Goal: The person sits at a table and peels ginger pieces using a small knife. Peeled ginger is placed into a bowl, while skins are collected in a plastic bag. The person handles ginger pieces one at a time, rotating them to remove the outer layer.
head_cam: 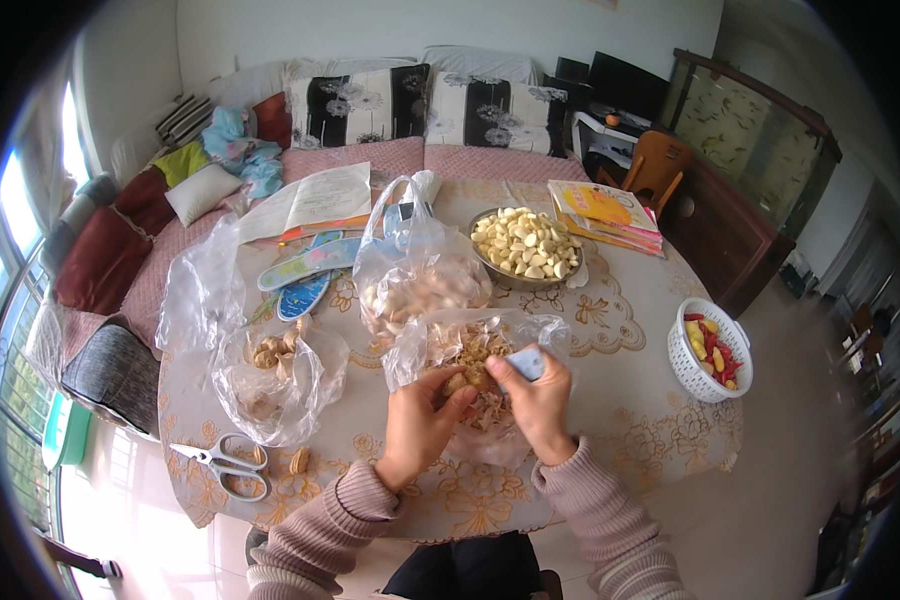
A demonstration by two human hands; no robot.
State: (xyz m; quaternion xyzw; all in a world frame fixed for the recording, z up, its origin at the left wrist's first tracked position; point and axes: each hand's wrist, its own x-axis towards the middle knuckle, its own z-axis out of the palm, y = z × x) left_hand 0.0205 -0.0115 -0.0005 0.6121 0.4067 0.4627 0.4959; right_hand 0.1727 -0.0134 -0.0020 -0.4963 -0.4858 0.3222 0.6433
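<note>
Fingers and thumb of my left hand [418, 426] grip a knobbly tan piece that looks like ginger root [456, 382]. My right hand [538, 405] is shut on a flat grey-blue tool [526, 364], perhaps a scraper or small blade; its lower part is hidden by the fingers. Both hands are above an opened clear plastic bag [405, 356] holding brownish peelings and papery skins [491, 409]. Just behind it stands a knotted-handle clear bag of garlic bulbs [420, 289]. To the left, another clear bag [232, 409] contains more ginger-like roots [274, 351].
White-handled scissors [229, 466] lie front left beside a small tan piece [300, 460]. A metal bowl of peeled garlic cloves [526, 244] is at the back. On the right stands a white basket [688, 371] of red and yellow peppers. Insoles [311, 264] and booklets [607, 214] lie farther back.
</note>
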